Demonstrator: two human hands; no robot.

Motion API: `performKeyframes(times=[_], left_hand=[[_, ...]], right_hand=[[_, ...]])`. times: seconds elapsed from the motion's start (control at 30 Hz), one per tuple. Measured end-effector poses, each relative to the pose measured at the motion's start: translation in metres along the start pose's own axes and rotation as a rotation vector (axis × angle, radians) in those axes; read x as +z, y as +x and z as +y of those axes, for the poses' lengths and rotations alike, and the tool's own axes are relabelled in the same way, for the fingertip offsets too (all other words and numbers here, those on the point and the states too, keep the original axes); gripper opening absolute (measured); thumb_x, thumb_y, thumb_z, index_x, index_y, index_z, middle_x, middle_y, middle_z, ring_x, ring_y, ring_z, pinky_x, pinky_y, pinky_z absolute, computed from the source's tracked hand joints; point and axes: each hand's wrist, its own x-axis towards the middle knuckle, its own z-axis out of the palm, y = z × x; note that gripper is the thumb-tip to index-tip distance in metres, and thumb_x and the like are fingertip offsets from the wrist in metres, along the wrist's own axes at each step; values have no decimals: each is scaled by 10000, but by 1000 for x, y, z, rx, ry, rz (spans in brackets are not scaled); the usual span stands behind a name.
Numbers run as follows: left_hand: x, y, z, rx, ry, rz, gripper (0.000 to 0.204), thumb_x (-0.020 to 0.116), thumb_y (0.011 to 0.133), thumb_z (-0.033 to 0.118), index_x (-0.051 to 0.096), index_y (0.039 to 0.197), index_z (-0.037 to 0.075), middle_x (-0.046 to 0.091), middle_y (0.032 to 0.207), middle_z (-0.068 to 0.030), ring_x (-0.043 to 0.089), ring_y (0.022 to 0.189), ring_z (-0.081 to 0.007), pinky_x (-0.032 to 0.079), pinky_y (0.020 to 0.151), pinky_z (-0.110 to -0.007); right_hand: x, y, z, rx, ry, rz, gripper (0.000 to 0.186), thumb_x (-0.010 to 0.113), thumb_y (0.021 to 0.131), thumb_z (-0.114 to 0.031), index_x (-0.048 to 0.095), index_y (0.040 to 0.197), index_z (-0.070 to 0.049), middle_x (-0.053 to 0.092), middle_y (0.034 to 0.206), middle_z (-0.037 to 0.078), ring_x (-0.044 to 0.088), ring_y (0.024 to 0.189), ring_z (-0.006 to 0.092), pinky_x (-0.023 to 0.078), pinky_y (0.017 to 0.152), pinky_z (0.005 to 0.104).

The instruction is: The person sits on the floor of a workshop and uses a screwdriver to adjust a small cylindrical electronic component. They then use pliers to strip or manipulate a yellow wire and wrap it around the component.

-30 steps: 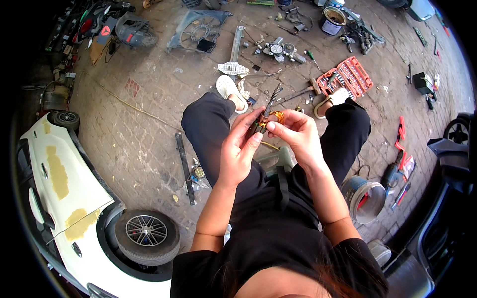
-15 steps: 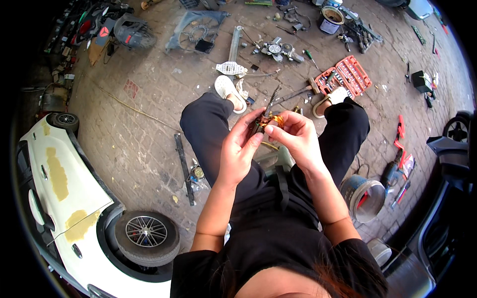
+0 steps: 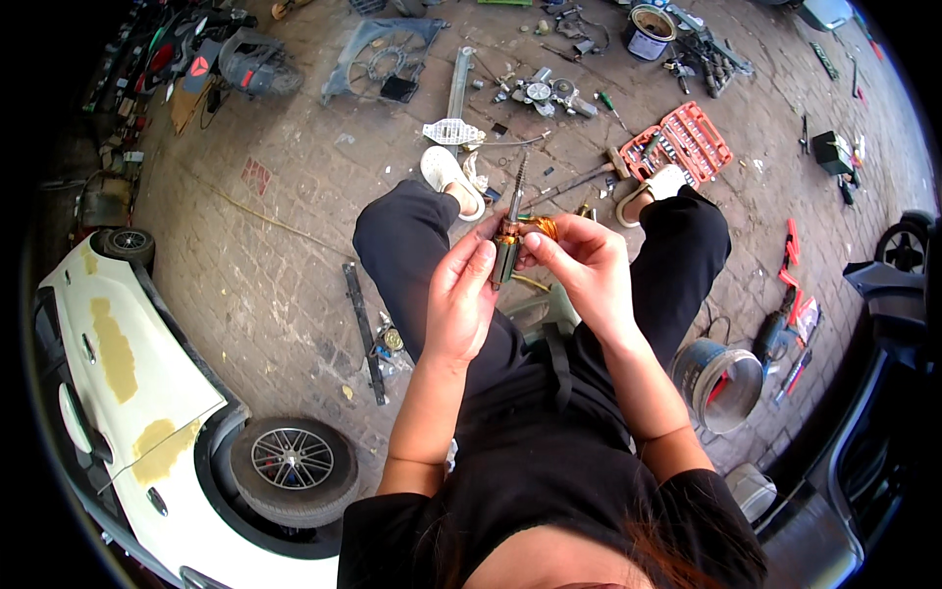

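Between my hands, above my lap, is a small motor armature (image 3: 505, 257) with a dark slotted core, copper at its upper end and a threaded shaft pointing away from me. My left hand (image 3: 461, 299) is closed around the core, thumb along its side. In my right hand (image 3: 589, 270), thumb and fingers pinch a bundle of orange copper wire (image 3: 543, 228) close against the armature's right side. Whether this wire joins the armature's windings is hidden by my fingers.
On the floor ahead lie an open orange socket set (image 3: 692, 147), a hammer (image 3: 615, 163), motor parts (image 3: 542, 93) and a fan shroud (image 3: 383, 64). A bucket (image 3: 692, 388) stands at my right. A white car (image 3: 147, 383) with a wheel (image 3: 292, 461) is at my left.
The armature has turned more upright, its threaded shaft swinging left, and its dark core shows more. My left hand has shifted slightly left and down; my right still pinches the copper wire.
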Motion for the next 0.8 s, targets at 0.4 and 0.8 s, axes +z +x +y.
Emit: performKeyframes(times=[0.4, 0.8], left_hand=[[0, -1, -3, 161, 329, 7, 314, 502, 951, 50, 532, 1246, -53, 552, 1195, -84, 530, 1106, -145, 392, 979, -268], [-6, 8, -6, 66, -207, 194, 397, 476, 938, 5, 417, 1327, -53, 536, 1198, -113, 531, 1087, -189, 422, 967, -293]], right_hand=[[-7, 5, 3, 164, 120, -76, 134, 731, 803, -63, 628, 856, 4, 648, 795, 23, 586, 737, 68, 469, 674, 213], [-2, -18, -3, 7, -46, -62, 104, 692, 811, -31, 605, 855, 6, 609, 769, -3, 553, 699, 52, 445, 645, 209]])
